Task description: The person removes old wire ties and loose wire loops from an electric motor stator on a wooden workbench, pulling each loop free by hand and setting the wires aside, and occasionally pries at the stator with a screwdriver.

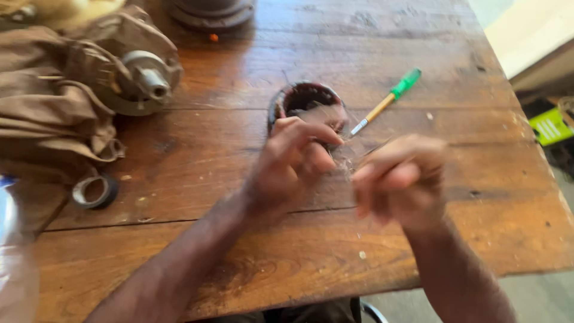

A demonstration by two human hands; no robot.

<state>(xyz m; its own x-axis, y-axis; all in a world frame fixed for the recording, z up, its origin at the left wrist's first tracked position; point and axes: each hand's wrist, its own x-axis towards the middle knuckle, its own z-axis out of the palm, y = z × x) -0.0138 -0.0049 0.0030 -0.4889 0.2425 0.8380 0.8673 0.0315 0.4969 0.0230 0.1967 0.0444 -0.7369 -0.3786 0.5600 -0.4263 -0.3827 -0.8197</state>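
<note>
A round dark metal ring part with a toothed inside (306, 97) lies on the wooden table (251, 251). My left hand (293, 161) rests just in front of it, fingers pinched together at its near rim. My right hand (402, 179) is beside it to the right, blurred, fingers curled; a thin pale strand or clear film seems to run between the two hands, too blurred to name. A screwdriver with a green and tan handle (387, 100) lies right of the ring, tip pointing at my fingers.
A brown cloth (48, 101) covers the table's left side, with a grey motor housing and shaft (146, 75) on it. A roll of dark tape (94, 191) lies near the cloth. A round dark base (209, 12) stands at the back edge.
</note>
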